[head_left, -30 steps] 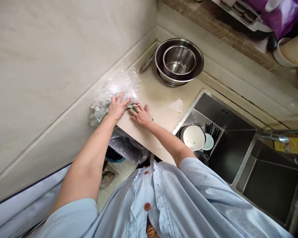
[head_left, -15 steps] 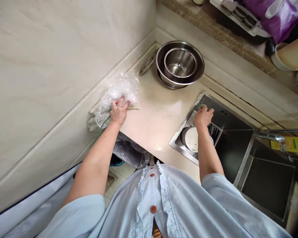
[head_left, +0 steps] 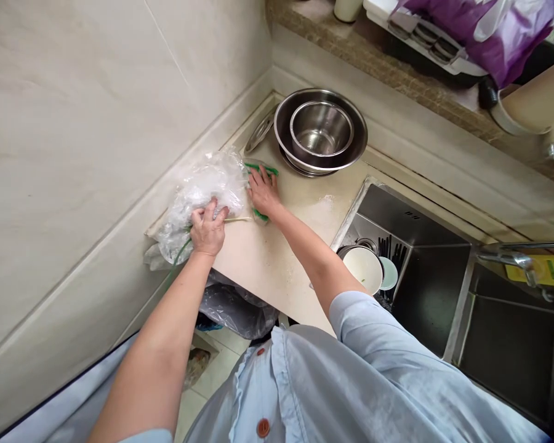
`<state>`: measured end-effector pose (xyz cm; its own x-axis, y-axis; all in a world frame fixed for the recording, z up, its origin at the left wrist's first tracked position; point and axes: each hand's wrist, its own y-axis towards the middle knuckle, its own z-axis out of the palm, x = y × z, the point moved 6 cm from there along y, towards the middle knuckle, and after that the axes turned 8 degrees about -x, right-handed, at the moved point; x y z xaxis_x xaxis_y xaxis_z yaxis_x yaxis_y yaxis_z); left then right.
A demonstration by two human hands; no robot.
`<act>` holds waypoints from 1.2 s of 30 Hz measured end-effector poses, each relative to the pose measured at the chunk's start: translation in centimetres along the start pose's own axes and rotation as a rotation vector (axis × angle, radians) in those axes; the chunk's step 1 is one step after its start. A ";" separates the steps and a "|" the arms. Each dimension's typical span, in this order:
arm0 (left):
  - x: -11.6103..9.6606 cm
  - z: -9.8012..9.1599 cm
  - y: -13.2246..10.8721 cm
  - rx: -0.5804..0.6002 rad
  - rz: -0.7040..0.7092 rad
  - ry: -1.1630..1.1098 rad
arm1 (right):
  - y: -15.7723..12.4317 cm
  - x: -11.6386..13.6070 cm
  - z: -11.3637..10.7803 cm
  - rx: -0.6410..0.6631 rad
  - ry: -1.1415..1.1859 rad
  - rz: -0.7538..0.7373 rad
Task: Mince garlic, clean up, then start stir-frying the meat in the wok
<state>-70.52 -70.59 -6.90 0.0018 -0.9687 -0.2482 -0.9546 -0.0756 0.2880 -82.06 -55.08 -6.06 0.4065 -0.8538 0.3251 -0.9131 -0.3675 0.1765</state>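
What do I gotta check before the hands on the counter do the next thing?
1. Left hand on the plastic bag: ok, fingers rest against it.
2. Right hand on the green-edged cloth: ok, palm down over it.
3. Green stalk tucked away: not ok, it sticks out beside the left wrist.
4. Large metal bowl untouched by the right hand: ok, they look apart.
5. Counter dry: cannot tell, the pale patch could be wet or just shine.

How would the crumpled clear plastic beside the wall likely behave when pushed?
The clear plastic would probably flop, given its loose folds. Thin and see-through, it is likely light. Its glossy surface may feel slippery.
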 end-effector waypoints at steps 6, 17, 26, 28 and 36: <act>0.2 0.2 0.1 0.002 -0.033 -0.046 | 2.8 -4.1 -0.9 -0.009 -0.051 0.250; 0.4 0.2 0.1 0.015 -0.040 -0.053 | -6.6 -7.6 -3.3 -0.117 -0.170 0.307; -0.1 -0.3 0.0 0.020 -0.025 -0.019 | -14.1 -19.0 -9.4 -0.223 -0.294 0.583; -0.2 -0.4 0.1 0.013 -0.028 -0.017 | -15.2 -21.7 -11.5 -0.246 -0.281 0.707; -0.4 -0.6 0.1 -0.008 -0.022 -0.010 | -8.8 -24.1 -13.6 -0.345 -0.276 0.549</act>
<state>-70.42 -70.37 -6.27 0.0197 -0.9643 -0.2639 -0.9519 -0.0988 0.2901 -83.46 -26.25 -2.86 -0.1746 -0.9615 0.2124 -0.9034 0.2422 0.3538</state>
